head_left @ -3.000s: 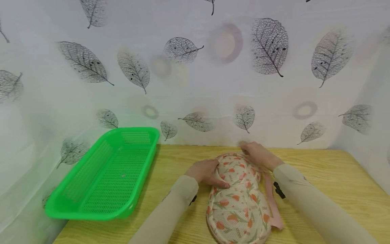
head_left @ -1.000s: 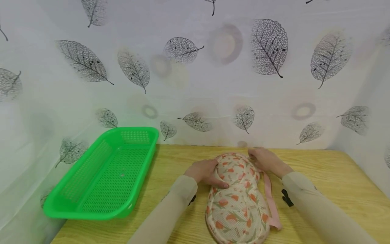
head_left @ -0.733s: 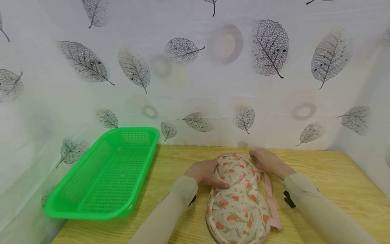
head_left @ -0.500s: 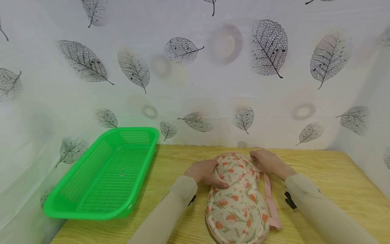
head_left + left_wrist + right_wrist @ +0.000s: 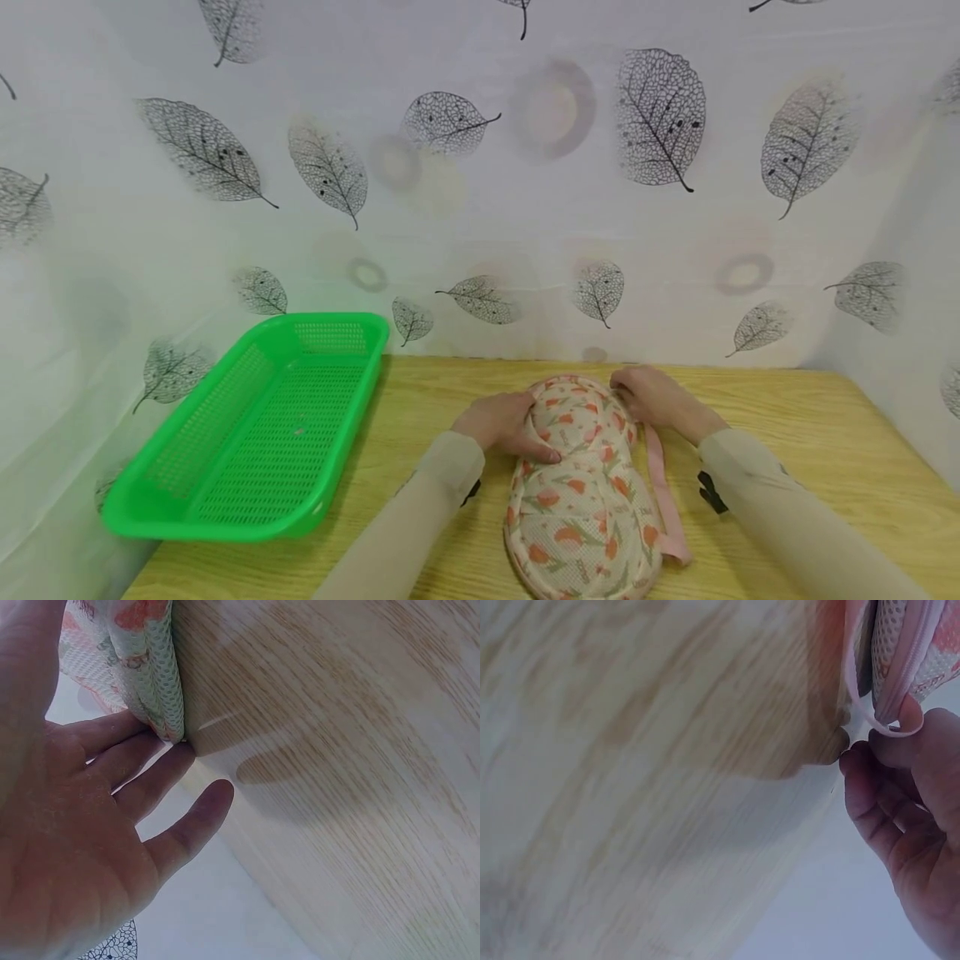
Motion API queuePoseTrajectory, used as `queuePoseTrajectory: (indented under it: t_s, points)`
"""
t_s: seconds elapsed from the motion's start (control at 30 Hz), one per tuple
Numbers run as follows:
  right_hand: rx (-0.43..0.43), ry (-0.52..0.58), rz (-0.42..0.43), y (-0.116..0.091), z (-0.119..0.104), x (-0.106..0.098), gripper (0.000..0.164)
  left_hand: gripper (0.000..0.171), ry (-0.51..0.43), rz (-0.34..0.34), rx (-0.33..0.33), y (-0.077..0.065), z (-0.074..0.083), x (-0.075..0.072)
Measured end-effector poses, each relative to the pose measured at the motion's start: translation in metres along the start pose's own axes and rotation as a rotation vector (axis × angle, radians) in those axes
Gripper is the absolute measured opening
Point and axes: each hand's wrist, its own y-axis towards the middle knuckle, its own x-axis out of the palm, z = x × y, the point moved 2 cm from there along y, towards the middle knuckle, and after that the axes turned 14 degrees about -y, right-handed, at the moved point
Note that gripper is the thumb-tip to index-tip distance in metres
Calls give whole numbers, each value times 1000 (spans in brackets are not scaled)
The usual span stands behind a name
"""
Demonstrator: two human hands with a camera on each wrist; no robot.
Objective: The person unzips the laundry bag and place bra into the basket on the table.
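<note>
A figure-eight mesh laundry bag (image 5: 570,508) with an orange tulip print lies on the wooden table, slightly bulged. My left hand (image 5: 510,427) holds its left side at the narrow waist, thumb across the top. In the left wrist view, its fingers (image 5: 161,776) reach the bag's mesh edge (image 5: 154,682). At the far right edge, my right hand (image 5: 656,402) pinches near the pink zipper (image 5: 911,664). A pink strap (image 5: 663,496) hangs along the bag's right side and loops by the right thumb in the right wrist view. What lies between those fingertips is hidden.
A green plastic basket (image 5: 330,492) with slotted walls stands at the left; a tiny pale scrap (image 5: 300,432) lies in it. Behind the table (image 5: 810,433) hangs a white curtain (image 5: 480,217) printed with leaves, with further curtain at both sides.
Over three seconds my right hand has moved slightly right and nearer along the bag's far edge. In the last half second it barely shifts. The left hand keeps its hold.
</note>
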Motion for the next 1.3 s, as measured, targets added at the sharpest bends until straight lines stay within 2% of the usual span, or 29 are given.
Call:
queuePoseTrajectory:
  t_s: [0.13,0.33,0.43,0.57,0.63,0.73,0.87,1.3]
  points:
    - [-2,19,39,2,-3,1,17,114,0,4,-1,1,-1,1]
    - [20,51,48,0,-9,3,18,104,0,13,7,0,-2,5]
    - [15,37,48,0,-12,1,18,95,4,21,104,0,5,5]
    - [17,24,65,-1,-12,-2,20,75,-24,14,323,4,21,3]
    - [21,24,68,0,-12,-3,21,64,-48,-3,375,6,29,5]
    - [29,32,58,1,-11,-4,21,55,-43,-8,360,7,37,9]
    - [47,49,52,2,-7,-1,21,53,-15,-4,314,11,42,13]
    - [28,49,77,-3,-5,-3,25,51,-39,-24,296,15,46,12]
